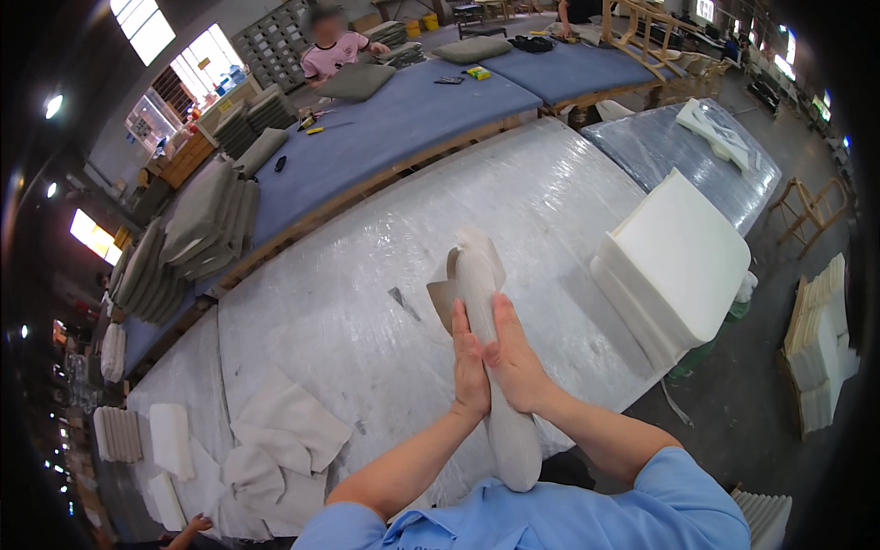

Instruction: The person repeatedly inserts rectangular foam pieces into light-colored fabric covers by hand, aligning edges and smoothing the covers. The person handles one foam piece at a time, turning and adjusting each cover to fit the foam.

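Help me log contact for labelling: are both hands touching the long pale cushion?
Touching. The head view shows the left hand and right hand pressed flat against opposite sides of the long pale cushion, no gap visible.

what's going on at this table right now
A person in a blue shirt presses a long, beige fabric-covered cushion edge-on between both palms, left hand and right hand flat against its sides, above a table wrapped in plastic sheeting. A stack of white foam slabs sits to the right, loose beige fabric covers lie to the lower left. At the blue-topped table behind, another person works beside grey cushions.
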{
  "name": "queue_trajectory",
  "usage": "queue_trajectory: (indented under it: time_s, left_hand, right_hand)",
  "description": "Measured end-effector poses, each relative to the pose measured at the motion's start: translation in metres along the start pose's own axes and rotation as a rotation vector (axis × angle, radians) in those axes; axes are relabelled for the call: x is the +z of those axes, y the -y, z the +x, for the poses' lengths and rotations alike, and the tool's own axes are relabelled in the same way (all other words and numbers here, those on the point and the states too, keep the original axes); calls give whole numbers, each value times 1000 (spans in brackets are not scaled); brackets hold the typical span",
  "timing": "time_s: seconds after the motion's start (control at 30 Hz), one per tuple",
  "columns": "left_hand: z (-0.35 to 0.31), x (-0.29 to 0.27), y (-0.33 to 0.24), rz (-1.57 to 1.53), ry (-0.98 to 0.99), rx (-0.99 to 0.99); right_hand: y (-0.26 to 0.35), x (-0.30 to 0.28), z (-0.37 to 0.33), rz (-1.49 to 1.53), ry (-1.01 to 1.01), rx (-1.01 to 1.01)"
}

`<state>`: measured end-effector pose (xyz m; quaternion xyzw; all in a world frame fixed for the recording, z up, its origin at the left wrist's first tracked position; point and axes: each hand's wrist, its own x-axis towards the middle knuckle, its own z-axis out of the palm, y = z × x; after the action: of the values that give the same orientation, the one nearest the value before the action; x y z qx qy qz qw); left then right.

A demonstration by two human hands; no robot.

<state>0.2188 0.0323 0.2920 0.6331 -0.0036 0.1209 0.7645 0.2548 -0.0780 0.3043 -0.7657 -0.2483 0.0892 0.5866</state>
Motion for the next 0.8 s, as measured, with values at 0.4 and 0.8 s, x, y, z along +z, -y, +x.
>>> queue_trajectory:
  time_s: [0.4, 0.8]
  left_hand:
    - [28, -10, 5, 3, 45, -50]
    - [117, -44, 0, 96, -68, -119]
  right_hand:
    - [5, -14, 8, -24, 13, -56]
    - [-40, -1, 85, 374, -218, 76]
